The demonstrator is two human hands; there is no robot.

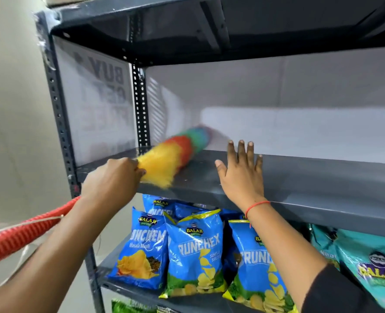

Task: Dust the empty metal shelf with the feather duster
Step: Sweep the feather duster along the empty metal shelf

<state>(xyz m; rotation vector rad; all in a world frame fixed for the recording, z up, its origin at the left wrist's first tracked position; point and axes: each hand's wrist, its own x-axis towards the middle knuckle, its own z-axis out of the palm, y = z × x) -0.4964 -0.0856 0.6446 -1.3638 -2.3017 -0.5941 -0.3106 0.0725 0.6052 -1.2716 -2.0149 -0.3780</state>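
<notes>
A rainbow feather duster [175, 152] lies slanted across the left part of the empty grey metal shelf [311, 177], its blue tip blurred near the white back panel. My left hand [114, 177] is shut on the duster at the yellow base, and the red ribbed handle [17, 236] runs back under my forearm to the lower left. My right hand [243, 172] is open, fingers spread, resting flat on the shelf's front edge right of the duster. A red thread circles that wrist.
Below the shelf, blue chip bags [193, 251] stand in a row, with teal bags [372, 263] at the right. A perforated grey upright [58, 114] frames the left side. Another shelf [209, 30] hangs overhead. A pale wall lies to the left.
</notes>
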